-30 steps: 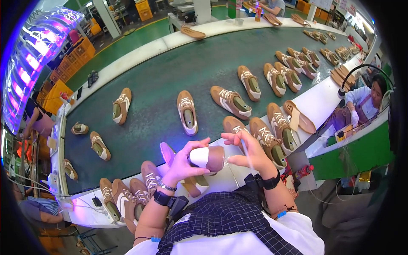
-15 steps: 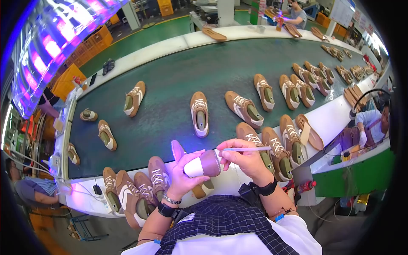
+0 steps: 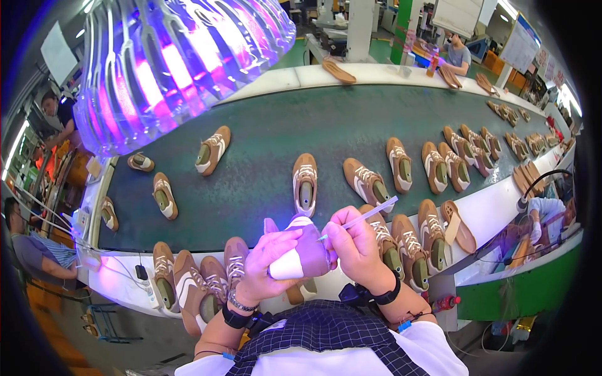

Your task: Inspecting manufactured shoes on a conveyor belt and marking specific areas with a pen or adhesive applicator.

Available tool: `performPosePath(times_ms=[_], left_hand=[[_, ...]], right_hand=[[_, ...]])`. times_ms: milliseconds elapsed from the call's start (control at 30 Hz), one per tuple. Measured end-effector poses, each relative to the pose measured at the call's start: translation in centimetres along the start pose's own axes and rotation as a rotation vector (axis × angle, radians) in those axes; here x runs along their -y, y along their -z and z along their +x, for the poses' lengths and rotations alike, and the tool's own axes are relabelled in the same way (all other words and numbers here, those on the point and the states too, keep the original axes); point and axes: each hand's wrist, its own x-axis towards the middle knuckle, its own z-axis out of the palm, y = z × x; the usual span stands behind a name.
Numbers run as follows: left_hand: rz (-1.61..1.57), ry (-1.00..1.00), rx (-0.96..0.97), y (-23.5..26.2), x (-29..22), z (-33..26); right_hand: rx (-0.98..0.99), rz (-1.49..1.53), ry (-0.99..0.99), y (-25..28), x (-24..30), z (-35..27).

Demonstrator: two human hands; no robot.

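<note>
My left hand point(image 3: 262, 266) is wrapped round a brown-and-white sneaker point(image 3: 311, 249), holding it up over the near edge of the belt under violet light. In my right hand point(image 3: 357, 250) is a thin translucent stick-like tool point(image 3: 371, 217), pinched between thumb and fingers. It slants up to the right, and its narrow greenish tip meets or nearly meets the brown side of the sneaker. Part of the sneaker is hidden behind my fingers. Just right of my right hand stands a laced sneaker point(image 3: 384, 237), and a similar sneaker point(image 3: 235, 258) stands left of my left hand.
A glowing violet lamp point(image 3: 182, 69) hangs large at upper left. Several sneakers stand on the green belt point(image 3: 257, 135) and its white near ledge point(image 3: 125, 276). A loose sole point(image 3: 463, 233) lies at right, near a black gooseneck point(image 3: 534, 182). Other people point(image 3: 458, 56) work around the line.
The view has shifted, so the lamp fills more of the upper left. The held sneaker has turned a little. The stick has swung from level to slanting, its tip now at the sneaker's side.
</note>
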Motion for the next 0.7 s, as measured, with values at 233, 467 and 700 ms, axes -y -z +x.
performPosePath(times_ms=[233,467,700], left_hand=[[0.055,-0.081,-0.003,0.47,-0.20,0.09],[0.031,-0.102,0.028,0.66,-0.34,-0.12],[0.005,-0.086,0.048,0.64,-0.39,-0.31]], right_hand=[[-0.033,-0.263,0.170,-0.59,-0.15,0.53],[-0.025,-0.370,0.161,-0.67,0.43,0.43],[-0.021,-0.379,0.153,-0.58,0.47,0.18]])
